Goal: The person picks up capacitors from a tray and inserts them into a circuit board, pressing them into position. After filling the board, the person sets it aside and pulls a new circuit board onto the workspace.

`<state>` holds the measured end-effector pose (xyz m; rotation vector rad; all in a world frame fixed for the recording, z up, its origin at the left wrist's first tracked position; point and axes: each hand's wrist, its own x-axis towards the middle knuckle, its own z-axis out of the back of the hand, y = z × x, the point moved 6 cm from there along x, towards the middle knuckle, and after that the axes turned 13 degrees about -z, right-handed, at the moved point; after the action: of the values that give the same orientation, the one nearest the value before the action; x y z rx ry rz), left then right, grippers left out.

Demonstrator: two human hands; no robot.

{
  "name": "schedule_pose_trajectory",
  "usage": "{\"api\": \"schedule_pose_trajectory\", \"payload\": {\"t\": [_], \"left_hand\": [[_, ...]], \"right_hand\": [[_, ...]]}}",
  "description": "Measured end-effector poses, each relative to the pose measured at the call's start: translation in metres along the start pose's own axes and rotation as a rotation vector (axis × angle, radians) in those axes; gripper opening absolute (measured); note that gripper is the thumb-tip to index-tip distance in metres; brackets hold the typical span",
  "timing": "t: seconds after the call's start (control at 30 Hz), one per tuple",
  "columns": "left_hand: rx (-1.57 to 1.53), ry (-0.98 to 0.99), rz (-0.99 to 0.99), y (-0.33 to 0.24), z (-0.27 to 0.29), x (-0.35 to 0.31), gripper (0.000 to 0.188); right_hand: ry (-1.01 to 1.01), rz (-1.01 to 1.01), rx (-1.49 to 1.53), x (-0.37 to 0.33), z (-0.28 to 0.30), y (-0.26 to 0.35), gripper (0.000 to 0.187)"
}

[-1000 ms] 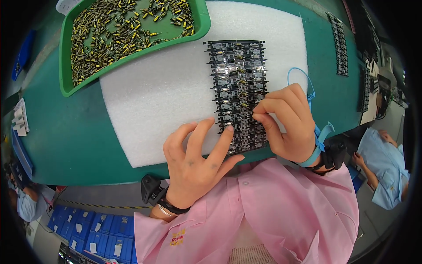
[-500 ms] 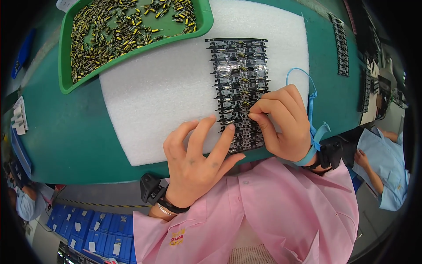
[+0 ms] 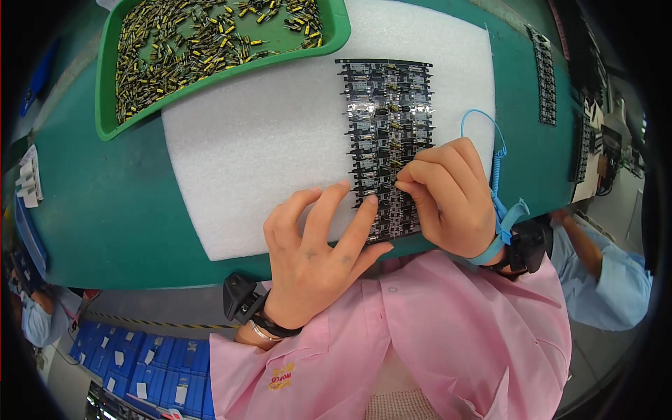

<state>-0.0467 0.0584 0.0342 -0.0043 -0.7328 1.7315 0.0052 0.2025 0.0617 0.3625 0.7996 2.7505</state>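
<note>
A black circuit board panel [image 3: 365, 133], made of many repeated small sections, lies lengthwise on a white foam sheet [image 3: 259, 140]. Several small yellow-and-black components [image 3: 395, 127] sit in a row down its middle. With fingers spread, my left hand [image 3: 311, 252] rests at the panel's lower left, the index fingertip touching it. My right hand [image 3: 451, 199] is closed in a pinch over the panel's lower middle; whatever lies between thumb and index finger is hidden. A green tray [image 3: 227, 78] at the far left holds a heap of loose yellow-and-black parts [image 3: 189, 45].
A blue wrist strap [image 3: 505, 234] with a coiled cord [image 3: 497, 175] runs from my right wrist. More board panels [image 3: 544, 80] lie on the green table [image 3: 119, 210] at far right. Blue bins [image 3: 140, 360] stand below left. Another person's blue sleeve [image 3: 609, 287] shows at right.
The panel, foam and tray appear slightly shifted to the right in the picture. My right hand keeps its pinch at nearly the same place. At right, the other person's arm has moved.
</note>
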Motion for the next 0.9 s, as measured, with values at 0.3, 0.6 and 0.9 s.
{"api": "schedule_pose_trajectory", "payload": {"t": [0.3,0.6,0.9], "left_hand": [[-0.004,-0.017,-0.014,0.0006,0.0001,-0.0006,0.053],[-0.01,-0.028,-0.002,0.0013,0.001,-0.0011,0.054],[-0.019,-0.037,0.001,0.0014,0.0007,-0.0008,0.053]], "right_hand": [[0.029,0.0,-0.004,0.0009,-0.0001,-0.0015,0.026],[0.118,0.031,0.005,0.0066,0.0002,-0.0036,0.031],[0.072,0.12,-0.089,0.0042,0.0004,0.0043,0.032]]}}
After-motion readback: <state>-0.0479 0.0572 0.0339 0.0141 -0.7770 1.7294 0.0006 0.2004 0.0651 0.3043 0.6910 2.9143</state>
